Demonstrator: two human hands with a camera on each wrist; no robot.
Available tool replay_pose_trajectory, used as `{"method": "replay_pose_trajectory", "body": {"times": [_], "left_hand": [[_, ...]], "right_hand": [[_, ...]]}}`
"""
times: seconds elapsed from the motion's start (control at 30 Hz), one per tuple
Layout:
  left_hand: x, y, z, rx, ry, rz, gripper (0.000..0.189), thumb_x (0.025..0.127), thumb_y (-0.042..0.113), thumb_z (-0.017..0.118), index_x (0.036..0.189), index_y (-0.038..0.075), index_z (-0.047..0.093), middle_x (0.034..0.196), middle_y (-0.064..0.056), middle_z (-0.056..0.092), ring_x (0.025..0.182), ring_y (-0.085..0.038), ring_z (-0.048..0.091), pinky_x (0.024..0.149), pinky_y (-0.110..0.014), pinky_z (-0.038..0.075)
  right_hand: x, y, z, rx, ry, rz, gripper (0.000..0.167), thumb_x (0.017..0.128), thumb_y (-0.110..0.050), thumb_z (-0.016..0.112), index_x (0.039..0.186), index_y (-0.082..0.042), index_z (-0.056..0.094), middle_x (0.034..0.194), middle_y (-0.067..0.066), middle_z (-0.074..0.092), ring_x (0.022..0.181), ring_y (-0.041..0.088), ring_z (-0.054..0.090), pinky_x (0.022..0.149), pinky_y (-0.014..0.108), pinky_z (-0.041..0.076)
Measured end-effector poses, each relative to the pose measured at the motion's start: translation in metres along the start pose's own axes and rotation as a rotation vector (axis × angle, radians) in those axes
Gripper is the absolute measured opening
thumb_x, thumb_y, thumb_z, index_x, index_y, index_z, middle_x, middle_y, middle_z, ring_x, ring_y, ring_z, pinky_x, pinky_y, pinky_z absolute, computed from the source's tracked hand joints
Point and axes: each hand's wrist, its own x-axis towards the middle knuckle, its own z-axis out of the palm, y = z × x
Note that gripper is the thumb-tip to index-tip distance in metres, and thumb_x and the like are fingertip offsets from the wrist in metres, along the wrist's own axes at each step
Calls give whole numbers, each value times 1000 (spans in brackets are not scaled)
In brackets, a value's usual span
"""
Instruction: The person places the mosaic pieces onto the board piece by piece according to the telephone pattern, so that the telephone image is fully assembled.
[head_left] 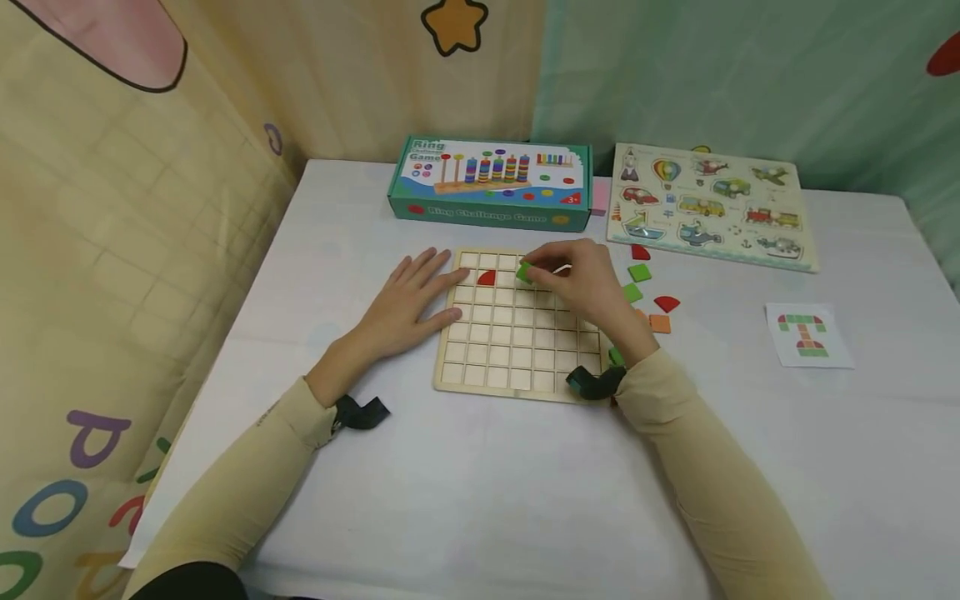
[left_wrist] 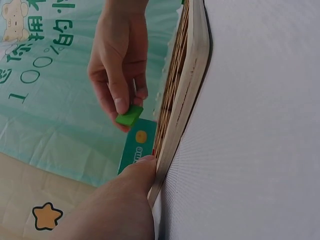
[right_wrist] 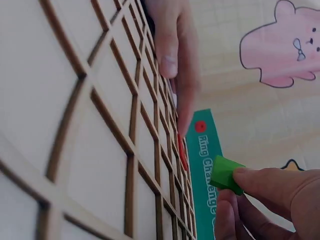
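A wooden grid board (head_left: 480, 333) lies on the white table. In its second row from the back sits a red quarter-circle tile (head_left: 487, 277). My right hand (head_left: 588, 279) pinches a green square tile (head_left: 523, 272) between thumb and fingers; in the right wrist view the green tile (right_wrist: 226, 173) is held up off the grid. With fingers spread, my left hand (head_left: 405, 304) rests at the board's left edge, its fingertips touching the frame. The left wrist view shows the left thumb (left_wrist: 142, 170) against the board's side.
Right of the board lie loose tiles, among them a green square (head_left: 640, 272), a red quarter circle (head_left: 667, 304) and an orange square (head_left: 660, 323). A pattern card (head_left: 808, 335) is farther right. Behind stand a ring game box (head_left: 487, 212) and a vehicle puzzle (head_left: 708, 204).
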Motion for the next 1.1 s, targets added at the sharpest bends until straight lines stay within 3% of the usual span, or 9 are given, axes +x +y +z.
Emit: {"method": "replay_pose_trajectory", "body": {"times": [0.47,0.63,0.87,1.1], "left_hand": [[-2,-2,-1,3,23,13,65,105,50,59,164,27,40,175,-11,26,164,-34,14,133,-57,7],[-1,-1,-1,-13,20,15,65,105,49,59,163,27,41,174,-11,26,164,-35,14,132,-58,7],[0,0,0,-10,25,15,64,105,49,59,163,27,42,174,-12,27,164,-35,14,132,-58,7],[-1,0,0,-5,21,12,65,105,49,60,163,27,41,174,-12,27,164,-35,14,132,-58,8]], "right_hand": [[-6,-6,65,56,43,-61,20,101,-16,73,120,-11,79,116,6,77,96,18,73,86,35,61],[-5,0,72,9,68,-145,22,97,-11,78,119,-10,79,109,6,74,88,17,71,79,33,59],[-4,2,74,-67,11,-231,21,98,-8,76,118,-7,79,110,8,67,89,20,69,81,33,60],[-6,-2,73,-270,9,-324,21,100,-8,73,119,-4,79,120,12,68,109,25,69,94,37,59]]}}
